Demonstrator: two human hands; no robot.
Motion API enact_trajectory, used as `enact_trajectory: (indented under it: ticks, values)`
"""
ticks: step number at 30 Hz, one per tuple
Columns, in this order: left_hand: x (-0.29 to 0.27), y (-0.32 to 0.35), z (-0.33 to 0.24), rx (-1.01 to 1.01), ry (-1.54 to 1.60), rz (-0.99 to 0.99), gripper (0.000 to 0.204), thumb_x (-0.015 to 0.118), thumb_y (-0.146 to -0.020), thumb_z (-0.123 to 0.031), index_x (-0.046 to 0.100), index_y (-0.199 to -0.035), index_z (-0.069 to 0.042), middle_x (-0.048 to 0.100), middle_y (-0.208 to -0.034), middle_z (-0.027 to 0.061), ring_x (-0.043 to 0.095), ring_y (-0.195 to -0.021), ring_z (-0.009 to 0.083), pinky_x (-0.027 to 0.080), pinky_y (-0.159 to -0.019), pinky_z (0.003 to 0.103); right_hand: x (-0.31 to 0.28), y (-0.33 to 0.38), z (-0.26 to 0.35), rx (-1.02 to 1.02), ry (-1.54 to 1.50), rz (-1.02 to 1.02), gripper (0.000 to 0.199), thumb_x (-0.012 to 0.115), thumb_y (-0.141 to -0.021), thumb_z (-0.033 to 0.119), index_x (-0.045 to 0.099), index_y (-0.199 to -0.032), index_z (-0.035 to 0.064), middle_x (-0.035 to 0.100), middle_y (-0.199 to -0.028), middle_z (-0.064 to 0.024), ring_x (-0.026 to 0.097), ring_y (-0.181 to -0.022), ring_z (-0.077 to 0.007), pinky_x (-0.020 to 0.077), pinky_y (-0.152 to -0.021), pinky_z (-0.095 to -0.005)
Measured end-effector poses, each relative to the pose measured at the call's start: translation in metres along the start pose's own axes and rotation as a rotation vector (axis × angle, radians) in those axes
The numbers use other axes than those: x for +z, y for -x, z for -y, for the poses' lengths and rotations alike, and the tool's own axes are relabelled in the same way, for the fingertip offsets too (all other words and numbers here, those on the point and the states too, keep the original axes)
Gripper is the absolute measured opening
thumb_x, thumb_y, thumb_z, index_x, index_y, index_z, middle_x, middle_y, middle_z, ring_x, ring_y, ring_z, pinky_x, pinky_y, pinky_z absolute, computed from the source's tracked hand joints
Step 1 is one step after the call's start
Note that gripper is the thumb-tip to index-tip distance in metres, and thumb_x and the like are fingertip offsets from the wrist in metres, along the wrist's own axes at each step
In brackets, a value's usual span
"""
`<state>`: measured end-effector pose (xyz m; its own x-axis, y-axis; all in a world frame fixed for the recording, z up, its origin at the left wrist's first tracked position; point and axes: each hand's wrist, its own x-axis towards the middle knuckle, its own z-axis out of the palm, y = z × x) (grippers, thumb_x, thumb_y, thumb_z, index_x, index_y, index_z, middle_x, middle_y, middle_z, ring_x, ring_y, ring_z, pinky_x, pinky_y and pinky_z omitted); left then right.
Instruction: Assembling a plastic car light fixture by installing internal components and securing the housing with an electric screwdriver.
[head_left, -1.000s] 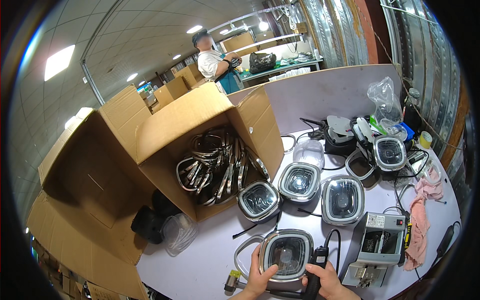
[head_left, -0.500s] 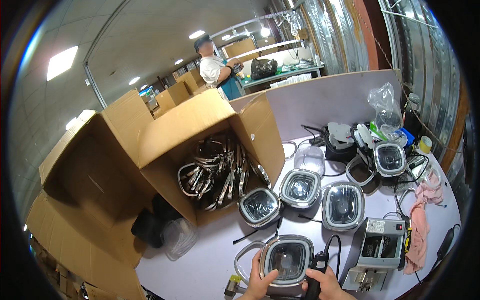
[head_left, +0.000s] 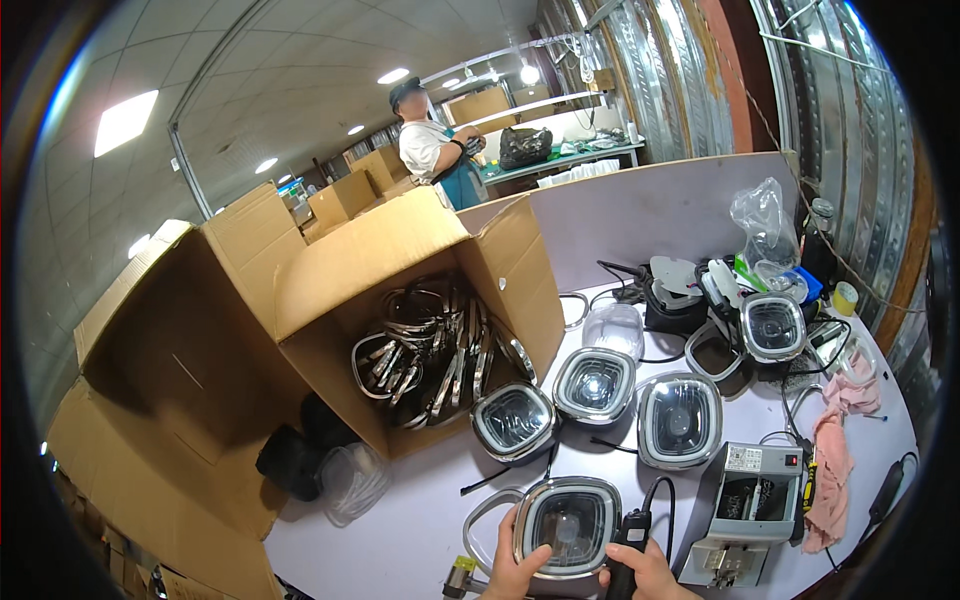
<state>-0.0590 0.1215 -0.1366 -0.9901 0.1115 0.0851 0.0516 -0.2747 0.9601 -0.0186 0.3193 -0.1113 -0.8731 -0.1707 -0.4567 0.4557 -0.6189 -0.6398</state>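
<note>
Near the table's front edge, my left hand [head_left: 517, 560] grips the left side of a square lamp [head_left: 568, 527] with a clear front and a bright chrome rim. Its thumb lies over the lower edge. Wrapped in my right hand [head_left: 648, 574] is a black corded handheld tool [head_left: 630, 548], held upright against the lamp's right side. A loose chrome ring [head_left: 478, 520] lies partly behind the lamp. By my left wrist is a hammer [head_left: 459, 577] with a yellow-green face. Three similar lamps stand beyond, one of them a dark-fronted lamp [head_left: 680, 420].
An open carton [head_left: 420, 245] holds several chrome rings; another open carton [head_left: 150, 370] stands left. Clear covers [head_left: 354, 483] lie before them. At right are a grey machine [head_left: 752, 500], a pink cloth [head_left: 828, 480] and another lamp [head_left: 773, 327]. A person [head_left: 425, 140] stands beyond the partition.
The view has shifted slightly, so most things on the table sit a little farther left. Both hands keep their hold on the lamp and the black tool.
</note>
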Motion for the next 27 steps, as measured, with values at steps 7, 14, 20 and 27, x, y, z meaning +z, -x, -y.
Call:
enact_trajectory:
  ticks: [7, 14, 20, 27]
  values:
    - [-0.0038, 0.0015, 0.0016, -0.11, 0.036, -0.003, 0.083, 0.068, -0.088, -0.015, 0.018, -0.153, -0.003, 0.033, -0.152, 0.0158, 0.03, -0.142, 0.0274, 0.024, -0.117, 0.039, -0.0005, 0.0009, 0.0, 0.011, 0.007, -0.018, 0.018, 0.065, -0.093, 0.024, 0.066, -0.09, 0.0065, 0.063, -0.063, -0.0043, 0.059, -0.048, -0.0157, 0.0519, -0.044, -0.0283]
    - [-0.0013, 0.0012, 0.0008, -0.05, 0.02, -0.006, 0.084, 0.069, -0.087, -0.016, 0.019, -0.153, -0.004, 0.034, -0.152, 0.0158, 0.031, -0.142, 0.0275, 0.025, -0.117, 0.039, 0.0004, 0.0011, -0.0005, 0.019, 0.014, -0.029, 0.018, 0.065, -0.092, 0.024, 0.066, -0.089, 0.0066, 0.063, -0.062, -0.0042, 0.059, -0.047, -0.0154, 0.0499, -0.043, -0.0272]
    - [0.0014, 0.0004, -0.0044, -0.045, -0.015, 0.005, 0.083, 0.069, -0.087, -0.016, 0.019, -0.153, -0.004, 0.034, -0.151, 0.0155, 0.033, -0.141, 0.0276, 0.026, -0.117, 0.039, -0.0011, -0.0013, -0.0028, 0.005, -0.005, -0.026, 0.019, 0.066, -0.092, 0.024, 0.066, -0.089, 0.0058, 0.063, -0.063, -0.0046, 0.059, -0.048, -0.0155, 0.0497, -0.044, -0.0275]
    - [-0.0032, 0.0002, 0.0011, -0.07, 0.004, 0.015, 0.084, 0.068, -0.087, -0.016, 0.019, -0.153, -0.004, 0.035, -0.151, 0.0156, 0.034, -0.14, 0.0277, 0.028, -0.116, 0.039, -0.0017, -0.001, -0.0022, 0.022, -0.028, -0.027, 0.017, 0.066, -0.092, 0.022, 0.066, -0.089, 0.0052, 0.063, -0.064, -0.0055, 0.06, -0.049, -0.0163, 0.0497, -0.044, -0.0276]
